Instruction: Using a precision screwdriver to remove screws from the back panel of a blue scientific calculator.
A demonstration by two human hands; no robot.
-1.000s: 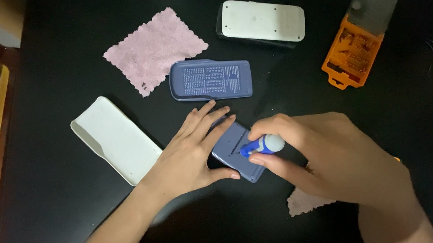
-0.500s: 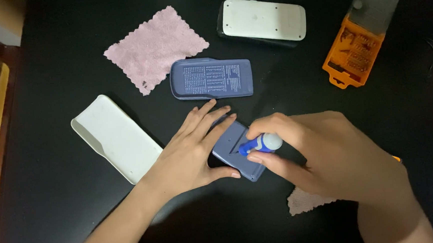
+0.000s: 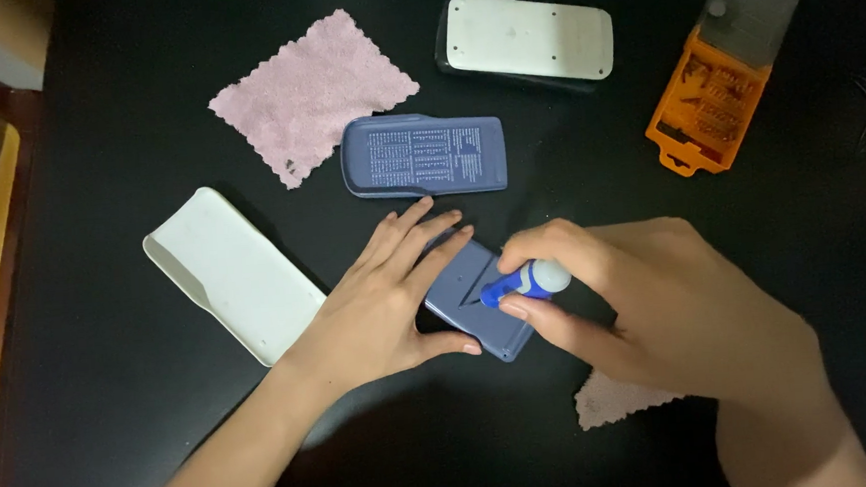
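A dark blue calculator body [image 3: 477, 301] lies face down in the middle of the black table [image 3: 113, 414]. My left hand [image 3: 391, 296] rests flat on its left end, fingers spread, holding it still. My right hand [image 3: 648, 311] grips a small screwdriver with a blue handle and white cap [image 3: 526, 283], its tip down on the calculator's back. A blue slide cover with printed text [image 3: 426, 155] lies just beyond my hands.
A white slide cover [image 3: 235, 276] lies at the left. A pink cloth [image 3: 313, 90] is at the back left; another pink cloth [image 3: 613, 400] peeks from under my right wrist. A white-backed calculator [image 3: 529, 39] and an orange bit case [image 3: 710, 96] sit at the back right.
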